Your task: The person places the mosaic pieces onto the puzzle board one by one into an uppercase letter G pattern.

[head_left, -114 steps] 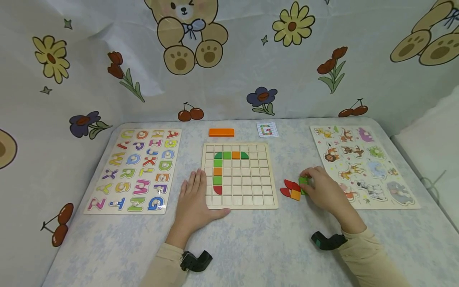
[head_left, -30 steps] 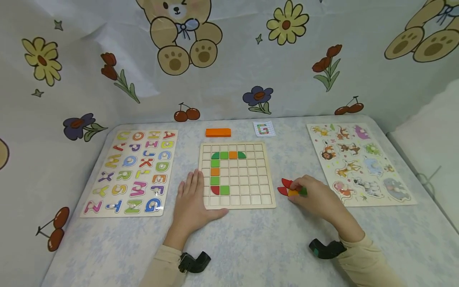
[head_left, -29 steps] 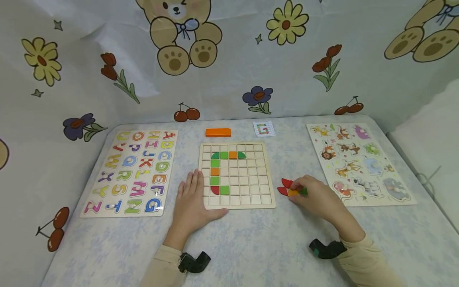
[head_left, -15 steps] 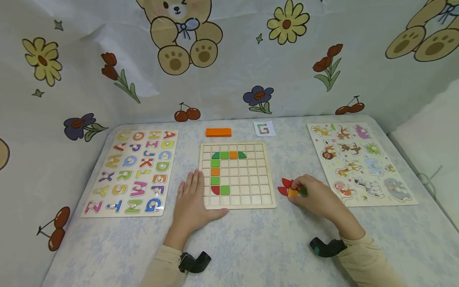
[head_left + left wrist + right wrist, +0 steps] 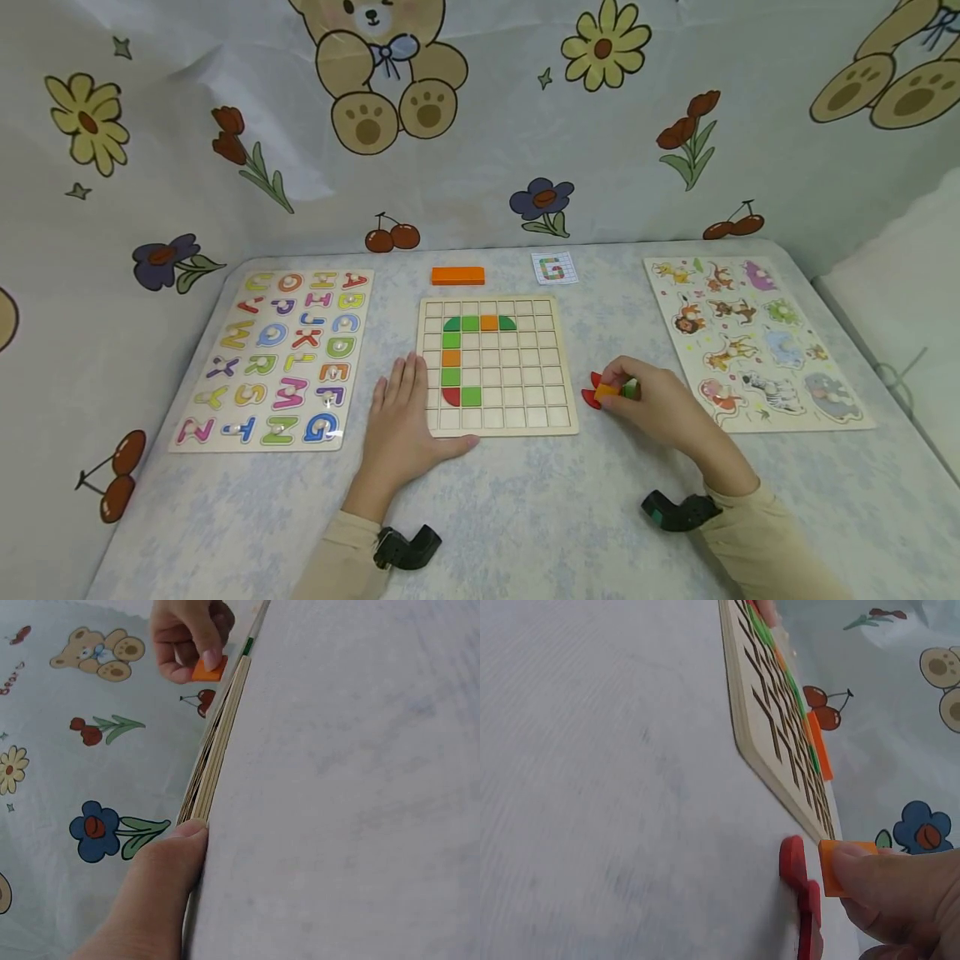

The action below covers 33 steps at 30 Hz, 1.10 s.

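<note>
In the head view my left hand (image 5: 405, 417) lies flat, fingers along the left side of a wooden grid board (image 5: 517, 375) and thumb at its near edge. Green, orange and red tiles on the board form an angular C, its lower arm ending in a green square (image 5: 471, 397). To the board's right, my right hand (image 5: 663, 408) pinches an orange square tile (image 5: 607, 391) between thumb and fingers. The right wrist view has this orange tile (image 5: 826, 879) raised above red rounded tiles (image 5: 793, 859). A green tile (image 5: 632, 389) is partly hidden by the right hand.
An alphabet puzzle board (image 5: 272, 362) lies at left, an animal puzzle board (image 5: 757, 350) at right. Behind the grid board are an orange bar (image 5: 457, 276) and a small card (image 5: 555, 268) with a G pattern. A printed cloth (image 5: 480, 192) hangs behind the table.
Since the oldest frame a green square has appeared on the board beside the red corner. Within the last half second my right hand has lifted the orange tile slightly; my left hand has stayed put.
</note>
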### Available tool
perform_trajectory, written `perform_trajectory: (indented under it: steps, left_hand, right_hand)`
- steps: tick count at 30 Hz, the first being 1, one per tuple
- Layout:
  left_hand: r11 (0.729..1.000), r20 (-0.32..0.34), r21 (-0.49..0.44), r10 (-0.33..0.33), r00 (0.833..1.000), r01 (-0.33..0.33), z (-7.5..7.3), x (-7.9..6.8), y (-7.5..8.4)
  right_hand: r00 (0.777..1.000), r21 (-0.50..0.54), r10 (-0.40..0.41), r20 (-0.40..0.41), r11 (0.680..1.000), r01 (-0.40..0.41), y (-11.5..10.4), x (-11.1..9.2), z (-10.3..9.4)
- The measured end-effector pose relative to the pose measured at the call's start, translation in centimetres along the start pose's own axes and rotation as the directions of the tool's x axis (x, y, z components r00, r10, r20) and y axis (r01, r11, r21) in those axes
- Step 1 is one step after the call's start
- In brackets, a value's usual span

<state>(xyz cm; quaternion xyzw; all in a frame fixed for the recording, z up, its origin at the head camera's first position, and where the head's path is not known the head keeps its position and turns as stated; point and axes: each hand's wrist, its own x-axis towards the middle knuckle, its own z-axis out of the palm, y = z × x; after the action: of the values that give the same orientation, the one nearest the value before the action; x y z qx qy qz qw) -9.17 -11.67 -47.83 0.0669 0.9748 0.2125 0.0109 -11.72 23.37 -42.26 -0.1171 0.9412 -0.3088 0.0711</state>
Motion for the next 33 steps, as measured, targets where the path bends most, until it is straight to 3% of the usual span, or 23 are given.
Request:
perform_trajectory:
  steps: [4,8,17,24,33]
  left_hand:
    - [1.0,0.004,-0.005,-0.003,1.0,0.003,-0.1,0.0,0.0]
    - [1.0,0.009,-0.012,-0.009,1.0,0.009,-0.2,0.0,0.0]
    - [1.0,0.007,0.0,-0.004,1.0,0.004,0.0,0.1,-0.1]
    - [1.0,0.01,0.0,-0.006,1.0,0.006,-0.1,0.0,-0.1]
    - [1.0,0.014,0.001,-0.01,1.0,0.01,-0.3,0.0,0.1]
  right_hand:
    - [0.999,0.065,-0.042,0.005,0.997,0.041,-1.9,1.2,1.1]
    - [0.995,0.133,-0.072,0.063,0.989,0.063,-4.3,2.6,2.7]
    - [0.981,0.177,-0.139,0.135,0.978,0.114,-8.1,5.0,6.4]
    - [0.98,0.097,-0.15,0.128,0.986,0.138,-9.0,5.5,7.7]
    - [0.975,0.014,-0.201,0.099,0.98,0.2,-9.0,4.9,7.9]
